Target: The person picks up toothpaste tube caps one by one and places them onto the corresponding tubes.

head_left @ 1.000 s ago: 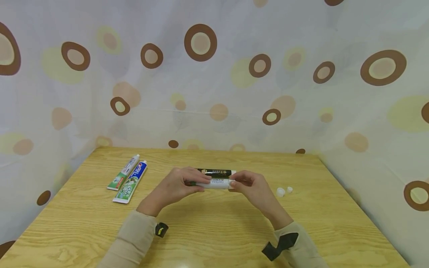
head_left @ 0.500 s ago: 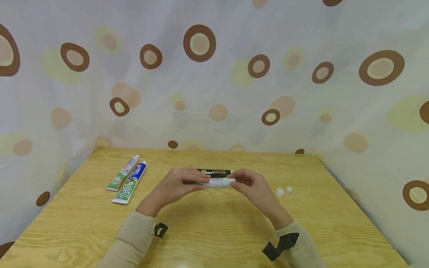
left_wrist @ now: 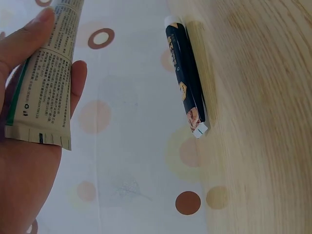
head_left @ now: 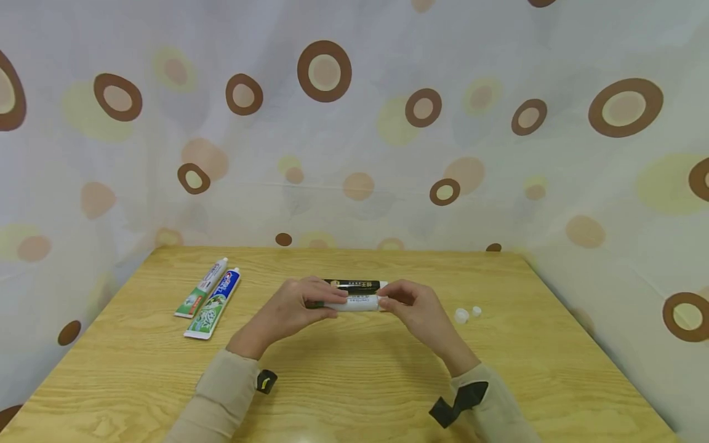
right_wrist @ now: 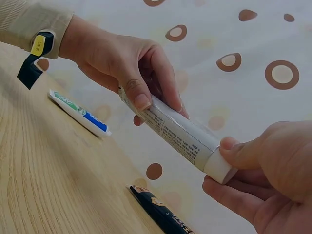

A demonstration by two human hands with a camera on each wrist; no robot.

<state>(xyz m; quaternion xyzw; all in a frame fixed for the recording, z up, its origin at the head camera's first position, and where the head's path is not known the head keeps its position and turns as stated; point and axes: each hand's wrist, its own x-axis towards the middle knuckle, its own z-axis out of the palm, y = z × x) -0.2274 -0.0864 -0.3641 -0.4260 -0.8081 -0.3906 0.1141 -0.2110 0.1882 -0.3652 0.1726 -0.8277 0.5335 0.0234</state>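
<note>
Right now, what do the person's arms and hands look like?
Bare hands, beige sleeves, a black strap at each wrist. The left strap carries a yellow tag with dark marks too small to read.

readable markings on the tubes

white tube (left_wrist: 48,83), held: a recycling sign (left_wrist: 26,106) stands near the crimped end; the rows of chinese fine print are too small to read. black tube (left_wrist: 187,78): gold characters, not certain. blue-and-green tube (head_left: 215,304): logo on the blue part, wording too small. yellow wrist tag (right_wrist: 38,45): marking illegible.
</note>
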